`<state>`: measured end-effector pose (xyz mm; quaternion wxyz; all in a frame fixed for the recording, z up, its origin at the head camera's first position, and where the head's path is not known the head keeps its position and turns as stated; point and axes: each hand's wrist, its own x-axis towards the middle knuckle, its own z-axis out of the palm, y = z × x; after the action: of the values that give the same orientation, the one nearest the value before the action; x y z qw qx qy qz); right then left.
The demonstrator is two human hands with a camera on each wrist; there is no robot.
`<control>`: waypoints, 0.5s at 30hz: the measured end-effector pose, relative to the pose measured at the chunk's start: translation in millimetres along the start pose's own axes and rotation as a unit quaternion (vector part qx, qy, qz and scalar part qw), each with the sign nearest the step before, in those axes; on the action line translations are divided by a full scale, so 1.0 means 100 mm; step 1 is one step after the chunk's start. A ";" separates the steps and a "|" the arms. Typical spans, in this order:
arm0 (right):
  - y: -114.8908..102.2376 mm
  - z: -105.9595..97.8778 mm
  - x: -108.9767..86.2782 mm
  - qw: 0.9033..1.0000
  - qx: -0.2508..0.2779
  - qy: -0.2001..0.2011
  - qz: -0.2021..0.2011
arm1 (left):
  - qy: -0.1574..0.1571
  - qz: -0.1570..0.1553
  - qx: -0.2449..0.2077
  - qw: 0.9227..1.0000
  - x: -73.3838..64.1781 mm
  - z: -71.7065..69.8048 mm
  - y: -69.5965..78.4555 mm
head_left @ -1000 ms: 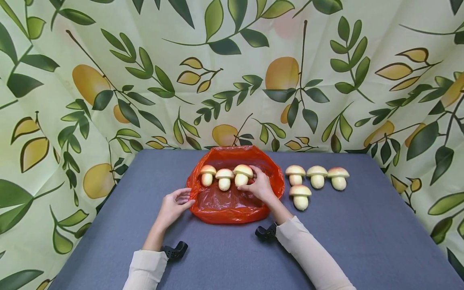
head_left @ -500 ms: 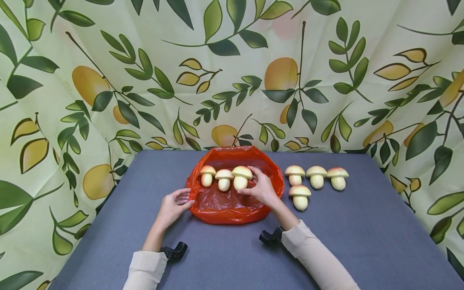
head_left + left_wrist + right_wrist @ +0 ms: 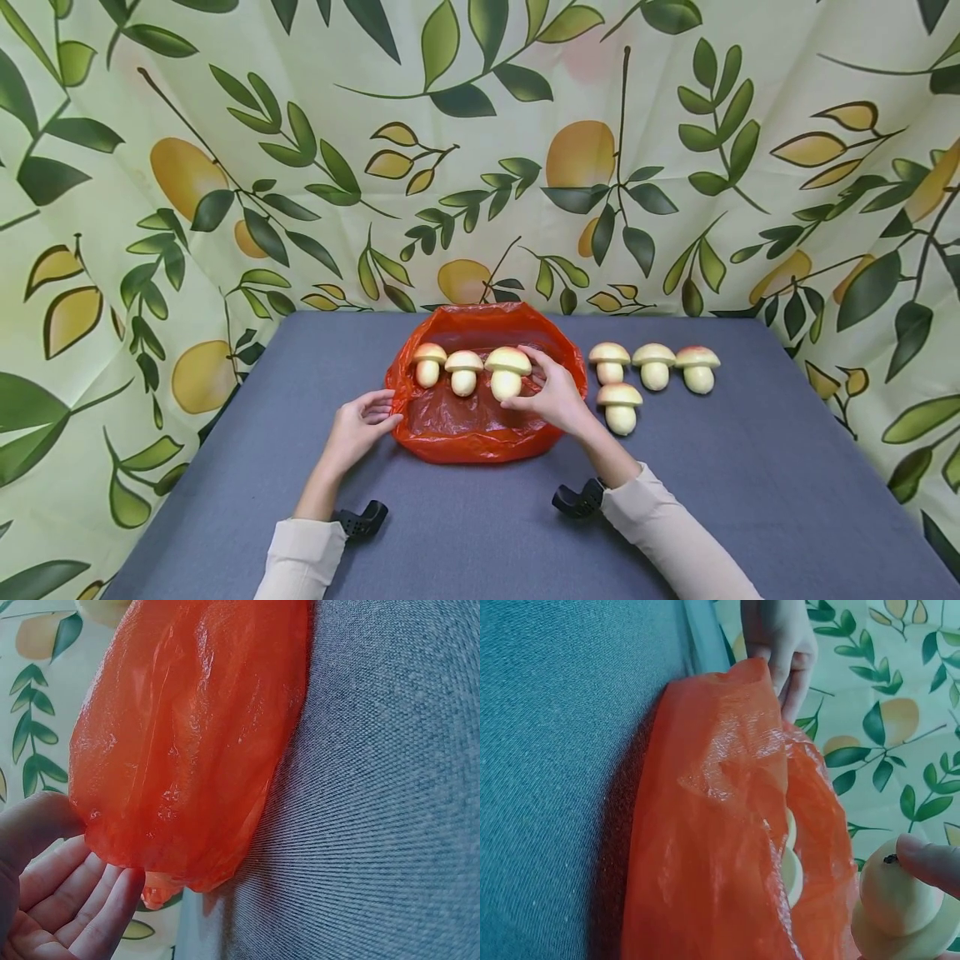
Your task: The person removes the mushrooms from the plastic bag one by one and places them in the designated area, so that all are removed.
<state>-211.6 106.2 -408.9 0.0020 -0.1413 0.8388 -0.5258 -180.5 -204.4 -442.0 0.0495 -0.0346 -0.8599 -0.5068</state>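
A red plastic bag [image 3: 487, 446] stands on the table with its mouth spread wide. My left hand [image 3: 360, 429] pinches the bag's left rim; in the left wrist view the thumb lies on one side of the film and the fingers on the other. Inside the bag are two toy mushrooms, a left one [image 3: 428, 367] and a middle one [image 3: 464, 372], both upright. My right hand [image 3: 555, 396] grips a third toy mushroom [image 3: 507, 372] with pale stem and reddish cap. In the right wrist view this mushroom [image 3: 900, 900] is above the bag's rim, thumb on its stem.
Right of the bag, three toy mushrooms stand in a row, a near one [image 3: 609, 362], a middle one [image 3: 655, 367] and a far right one [image 3: 698, 369]. Another mushroom [image 3: 620, 408] lies in front. A leaf-print cloth [image 3: 480, 167] hangs behind the grey table [image 3: 465, 533].
My right hand has drawn back toward the right, and the mushroom in it has risen slightly away from the two others. The left hand has kept its place on the rim.
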 end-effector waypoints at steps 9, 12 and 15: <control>0.03 -0.12 -0.13 1.000 0.012 -0.003 0.013 | 0.001 -0.005 -0.002 1.000 0.01 0.02 -0.01; 0.04 -0.15 -0.18 1.000 0.015 0.002 0.006 | 0.002 -0.002 -0.007 1.000 0.01 0.02 -0.01; 0.05 -0.18 -0.21 1.000 0.018 0.008 -0.001 | 0.004 0.003 -0.019 1.000 0.01 0.02 -0.01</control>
<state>-194.9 129.1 -408.8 -0.0024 -0.1381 0.8289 -0.5420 -182.1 -203.0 -443.9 0.0535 -0.0367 -0.8497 -0.5233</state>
